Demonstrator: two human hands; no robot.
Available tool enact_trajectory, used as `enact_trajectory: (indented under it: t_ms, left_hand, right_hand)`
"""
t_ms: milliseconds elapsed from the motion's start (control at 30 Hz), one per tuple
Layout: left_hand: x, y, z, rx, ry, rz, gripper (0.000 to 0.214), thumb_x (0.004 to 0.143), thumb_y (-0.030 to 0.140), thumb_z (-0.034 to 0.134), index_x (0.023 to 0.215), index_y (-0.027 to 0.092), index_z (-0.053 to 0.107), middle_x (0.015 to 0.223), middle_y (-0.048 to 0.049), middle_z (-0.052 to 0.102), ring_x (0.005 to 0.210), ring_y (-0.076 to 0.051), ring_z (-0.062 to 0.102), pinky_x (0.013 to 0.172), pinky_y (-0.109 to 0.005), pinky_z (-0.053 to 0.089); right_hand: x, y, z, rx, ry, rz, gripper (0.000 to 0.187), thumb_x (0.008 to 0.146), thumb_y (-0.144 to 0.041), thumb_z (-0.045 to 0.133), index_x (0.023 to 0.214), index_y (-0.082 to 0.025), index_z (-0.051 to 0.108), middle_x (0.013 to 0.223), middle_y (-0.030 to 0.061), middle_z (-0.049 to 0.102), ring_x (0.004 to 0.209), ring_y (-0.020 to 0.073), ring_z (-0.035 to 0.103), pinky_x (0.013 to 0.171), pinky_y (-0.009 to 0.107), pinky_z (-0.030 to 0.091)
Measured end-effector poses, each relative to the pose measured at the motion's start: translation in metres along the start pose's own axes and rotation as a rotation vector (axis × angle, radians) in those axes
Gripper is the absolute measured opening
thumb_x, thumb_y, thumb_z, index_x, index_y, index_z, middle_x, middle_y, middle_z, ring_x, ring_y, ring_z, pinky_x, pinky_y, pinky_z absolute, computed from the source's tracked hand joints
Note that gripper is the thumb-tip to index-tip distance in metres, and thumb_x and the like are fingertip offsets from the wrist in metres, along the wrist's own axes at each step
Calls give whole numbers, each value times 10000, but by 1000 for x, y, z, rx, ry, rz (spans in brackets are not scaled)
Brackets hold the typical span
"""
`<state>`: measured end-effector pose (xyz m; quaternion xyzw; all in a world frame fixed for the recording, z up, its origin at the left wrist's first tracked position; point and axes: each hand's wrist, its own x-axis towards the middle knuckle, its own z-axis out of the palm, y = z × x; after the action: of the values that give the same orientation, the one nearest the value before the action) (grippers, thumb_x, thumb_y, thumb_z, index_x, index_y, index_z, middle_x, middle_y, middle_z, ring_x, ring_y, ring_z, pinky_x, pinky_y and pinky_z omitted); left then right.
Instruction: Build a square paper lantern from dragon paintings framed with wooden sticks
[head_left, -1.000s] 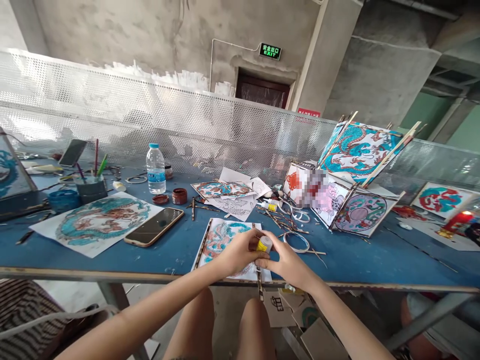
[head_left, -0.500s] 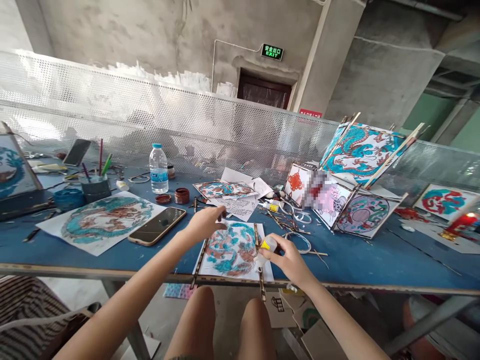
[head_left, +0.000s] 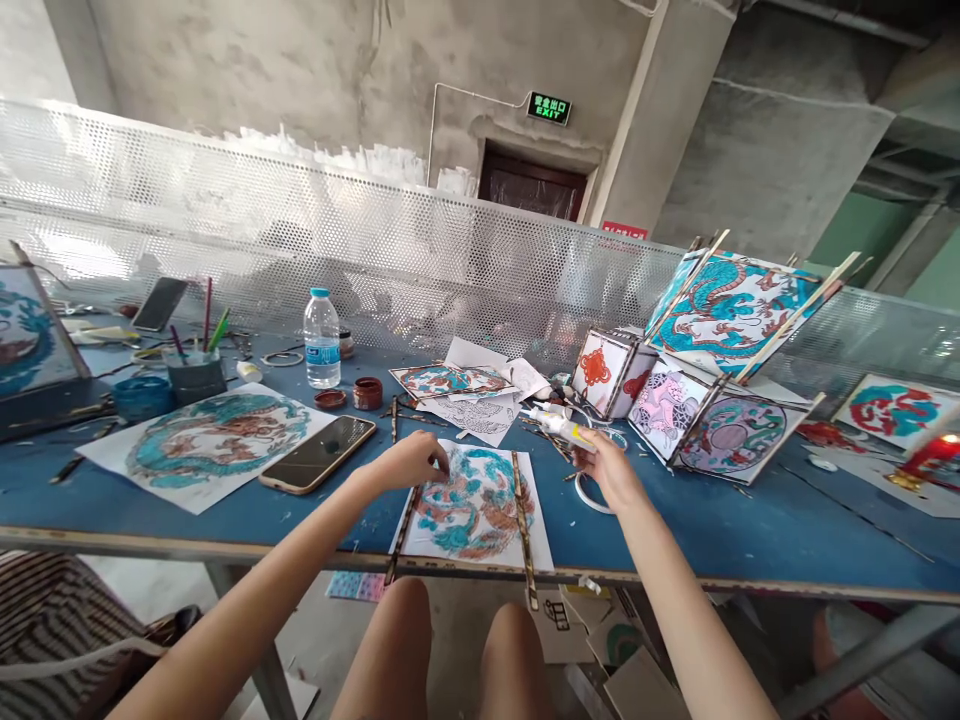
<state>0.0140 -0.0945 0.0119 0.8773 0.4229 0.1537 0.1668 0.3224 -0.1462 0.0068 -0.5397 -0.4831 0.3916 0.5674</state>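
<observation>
A painted dragon sheet (head_left: pixel 474 505) in turquoise and brown lies at the table's front edge. Dark-mottled thin sticks run along it, a left stick (head_left: pixel 405 530) and a right stick (head_left: pixel 523 520), both jutting past the edge. My left hand (head_left: pixel 409 462) rests at the sheet's upper left corner, over the left stick's top end. Its fingers are curled down, and whatever is in them is hidden. To the right of the sheet, above the table, my right hand (head_left: pixel 611 472) grips a small white glue bottle (head_left: pixel 574 432) with a yellow label, its nozzle pointing left.
A phone (head_left: pixel 319 455) and another dragon painting (head_left: pixel 217 445) lie to the left. Behind stand a water bottle (head_left: pixel 322 340) and a brown paint jar (head_left: pixel 367 393). Paper lanterns (head_left: pixel 671 410) with stick frames stand at the right. A perforated metal screen (head_left: pixel 420 270) borders the table's back.
My right hand has lifted the glue bottle off the right stick and moved it up and right, tilting its nozzle leftward. My left hand has dropped slightly toward the sheet's corner.
</observation>
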Motion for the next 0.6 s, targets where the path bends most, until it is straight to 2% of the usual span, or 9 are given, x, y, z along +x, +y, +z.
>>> enact_trajectory:
  t_ms: [67,133,200,267,433,600]
  left_hand:
    - [12,-10,-12,-51,57,-46,204,698,347,576,748,221,728,689,-10,666,666,-165,569,626,-226,408]
    - [26,-24,-26,-14,209,-179,283,735,391,531,857,206,708,765,-5,686,706,-165,597,633,-216,419]
    - [39,-37,-37,58,317,-309,332,767,404,484,930,189,678,802,-21,692,743,-181,614,643,-225,430]
    - [48,-46,-42,103,363,-359,340,783,385,467,969,168,651,853,-56,692,798,-202,619,676,-244,437]
    - [51,-53,-25,195,397,-360,313,821,306,429,1066,183,580,1042,-97,656,949,-240,598,755,-293,440]
    - [50,-58,-16,239,382,-334,306,828,305,422,1076,192,561,1054,-89,657,945,-232,606,759,-289,446]
  right_hand:
    - [18,5,-11,-9,-14,26,287,705,-448,539,840,-195,548,802,74,652,764,213,624,659,333,512]
    - [35,7,-19,-64,-34,22,247,687,-386,553,842,-194,556,863,78,669,834,212,633,709,332,513]
    - [53,8,-24,-144,-31,10,267,648,-321,596,878,-187,568,900,66,676,870,206,633,743,317,504]
    - [71,9,-26,-250,15,-8,326,615,-270,629,922,-172,577,915,58,677,883,207,629,760,304,491]
    - [106,22,-36,-553,294,-41,379,616,-244,648,973,-139,574,974,96,661,957,247,593,815,322,438]
    - [109,31,-58,-782,459,-5,374,647,-353,662,966,-174,586,996,108,652,960,274,590,795,334,433]
